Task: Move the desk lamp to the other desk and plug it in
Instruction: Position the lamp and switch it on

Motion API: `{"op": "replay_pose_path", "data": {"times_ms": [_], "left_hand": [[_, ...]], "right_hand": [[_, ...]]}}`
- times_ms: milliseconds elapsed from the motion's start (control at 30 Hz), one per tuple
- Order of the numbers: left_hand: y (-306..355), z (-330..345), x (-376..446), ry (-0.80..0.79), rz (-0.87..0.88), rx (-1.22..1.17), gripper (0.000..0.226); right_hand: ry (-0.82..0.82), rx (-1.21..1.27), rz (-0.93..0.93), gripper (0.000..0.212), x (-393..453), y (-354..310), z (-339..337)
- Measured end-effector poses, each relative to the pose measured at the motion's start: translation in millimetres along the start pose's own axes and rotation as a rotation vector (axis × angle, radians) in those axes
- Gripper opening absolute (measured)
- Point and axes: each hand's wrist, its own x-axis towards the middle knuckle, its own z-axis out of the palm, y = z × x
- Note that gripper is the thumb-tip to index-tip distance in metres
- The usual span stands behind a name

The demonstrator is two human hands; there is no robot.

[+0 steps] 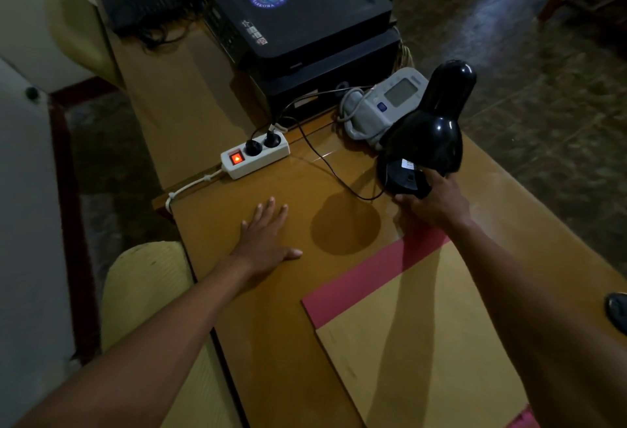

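Right hand (pixel 428 202) grips desk lamp (pixel 428 137) base, lamp tilted above.

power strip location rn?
Head view, left of centre: the white power strip lies on the desk near its left edge, beyond the flat left hand, switch lit, two black plugs in it.

- The right hand (pixel 431 202), right of centre, grips the round base of a glossy black desk lamp (pixel 429 142), which is tilted with its shade toward the upper right.
- The left hand (pixel 268 241) lies flat, fingers spread, on the wooden desk (pixel 271 326) at centre.
- A thin black cord (pixel 325 163) runs from the lamp base to a white power strip (pixel 255 155), whose red switch glows.
- A grey blood-pressure monitor (pixel 386 102) sits just behind the lamp.
- A black printer (pixel 291 10) fills the upper centre.
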Motion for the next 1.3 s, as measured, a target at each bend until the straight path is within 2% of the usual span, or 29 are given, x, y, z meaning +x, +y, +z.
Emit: {"op": "replay_pose_path", "data": {"times_ms": [167, 333, 533, 600, 667, 800, 1300], "left_hand": [[-8, 13, 0, 0.0, 0.055, 0.102, 0.089], [-15, 38, -9, 0.202, 0.113, 0.174, 0.072], [-17, 51, -6, 0.35, 0.105, 0.213, 0.071], [-17, 52, -5, 0.374, 0.115, 0.188, 0.071], [-16, 52, -5, 0.377, 0.113, 0.176, 0.072], [-16, 51, -3, 0.334, 0.09, 0.214, 0.074], [-16, 49, -1, 0.278, 0.088, 0.229, 0.077]], "right_hand": [[0.173, -0.05, -0.11, 0.067, -31, -1, 19], [0.264, -0.099, -0.148, 0.059, -39, -2, 28], [0.252, -0.243, -0.134, 0.051, -37, 1, 37], [0.255, -0.133, -0.065, 0.048, -36, 0, 38], [0.276, -0.052, -0.046, 0.045, -38, -1, 38], [0.318, -0.039, -0.078, 0.044, -40, -2, 36], [0.251, -0.084, -0.046, 0.052, -43, -14, 27]]}}
